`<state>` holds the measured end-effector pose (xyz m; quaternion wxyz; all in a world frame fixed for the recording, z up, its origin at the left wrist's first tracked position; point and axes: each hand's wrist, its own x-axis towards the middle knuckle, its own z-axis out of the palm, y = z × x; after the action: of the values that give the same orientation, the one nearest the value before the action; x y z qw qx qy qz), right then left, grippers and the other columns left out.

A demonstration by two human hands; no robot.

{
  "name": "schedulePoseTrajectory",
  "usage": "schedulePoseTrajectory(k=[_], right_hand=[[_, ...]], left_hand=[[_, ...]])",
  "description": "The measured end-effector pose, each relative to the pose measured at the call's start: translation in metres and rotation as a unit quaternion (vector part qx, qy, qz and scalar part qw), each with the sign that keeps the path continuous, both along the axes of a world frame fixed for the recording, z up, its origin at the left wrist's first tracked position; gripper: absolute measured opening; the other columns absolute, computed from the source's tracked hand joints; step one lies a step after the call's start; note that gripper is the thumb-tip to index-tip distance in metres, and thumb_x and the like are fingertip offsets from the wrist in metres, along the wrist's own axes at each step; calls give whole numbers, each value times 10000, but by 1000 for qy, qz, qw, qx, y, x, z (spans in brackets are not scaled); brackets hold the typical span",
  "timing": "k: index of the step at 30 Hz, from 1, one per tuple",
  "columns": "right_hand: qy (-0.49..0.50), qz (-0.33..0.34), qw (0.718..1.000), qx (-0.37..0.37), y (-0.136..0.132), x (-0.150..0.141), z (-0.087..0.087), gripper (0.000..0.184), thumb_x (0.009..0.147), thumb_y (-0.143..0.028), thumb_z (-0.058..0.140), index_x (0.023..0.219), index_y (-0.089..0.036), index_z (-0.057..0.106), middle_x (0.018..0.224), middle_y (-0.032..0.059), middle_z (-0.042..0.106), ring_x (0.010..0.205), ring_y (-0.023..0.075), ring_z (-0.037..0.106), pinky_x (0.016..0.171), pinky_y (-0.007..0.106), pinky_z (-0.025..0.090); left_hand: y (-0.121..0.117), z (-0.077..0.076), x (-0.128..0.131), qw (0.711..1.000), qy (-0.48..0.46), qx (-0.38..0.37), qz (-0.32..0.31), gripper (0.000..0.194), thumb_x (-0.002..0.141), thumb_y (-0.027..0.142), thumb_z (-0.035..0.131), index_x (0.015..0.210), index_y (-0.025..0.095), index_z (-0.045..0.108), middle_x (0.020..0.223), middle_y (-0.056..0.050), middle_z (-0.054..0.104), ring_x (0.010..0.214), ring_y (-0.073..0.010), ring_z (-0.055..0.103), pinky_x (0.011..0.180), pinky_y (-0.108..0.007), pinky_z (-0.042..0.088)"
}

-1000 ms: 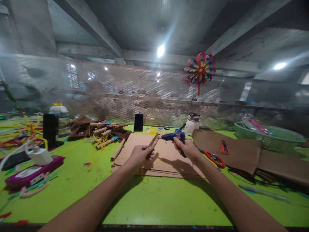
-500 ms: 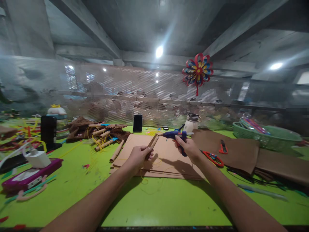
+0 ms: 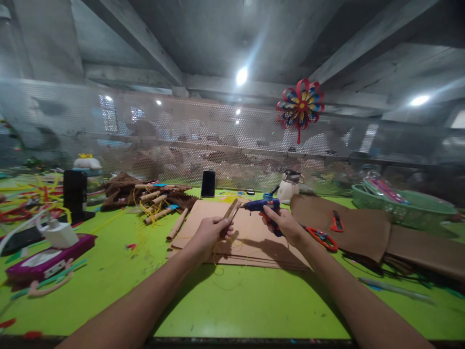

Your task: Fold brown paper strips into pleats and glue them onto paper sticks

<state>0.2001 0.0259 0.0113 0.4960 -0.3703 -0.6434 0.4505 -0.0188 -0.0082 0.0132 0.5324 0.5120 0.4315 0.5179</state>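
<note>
My left hand [image 3: 214,232] is closed around a narrow folded strip of brown paper [image 3: 230,210], its far end pointing up and away from me. In my right hand [image 3: 283,224] is a blue hot glue gun [image 3: 262,204], fingers wrapped round its grip. The gun's nozzle points left and is close by the upper part of the strip; whether they touch I cannot tell. Both hands are above a stack of brown paper sheets [image 3: 250,259], where thin yellow string lies loosely.
Left stand paper rolls [image 3: 158,215], a purple power strip [image 3: 51,259] and a black stand [image 3: 75,194]. A phone [image 3: 208,183] and a bottle [image 3: 289,188] are at the back. To the right lie red-handled scissors [image 3: 321,238], a red cutter [image 3: 337,221] and a green basket [image 3: 417,208].
The glue gun has shifted slightly left and down along the paper strip. The strip's folds look a little more spread apart. The whole view has moved slightly.
</note>
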Motion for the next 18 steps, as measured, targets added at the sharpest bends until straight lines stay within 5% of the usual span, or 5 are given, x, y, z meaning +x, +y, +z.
schedulePoseTrajectory(k=[8,18], right_hand=[[45,-81,996,10,10,6,1,453,690,-550,585,726,-99,574,578,3,499,394,50,375,368,197,283],[-51,54,997,9,-11,-6,1,422,774,-506,525,755,-92,606,591,11,510,427,55,401,404,194,304]], left_hand=[[-1,0,0,1000,3,0,-11,191,707,282,616,683,93,620,609,-53,592,547,-99,515,528,-225,387],[0,1,-1,1000,2,-4,6,182,724,260,603,709,81,635,625,-60,607,540,-91,517,528,-218,388]])
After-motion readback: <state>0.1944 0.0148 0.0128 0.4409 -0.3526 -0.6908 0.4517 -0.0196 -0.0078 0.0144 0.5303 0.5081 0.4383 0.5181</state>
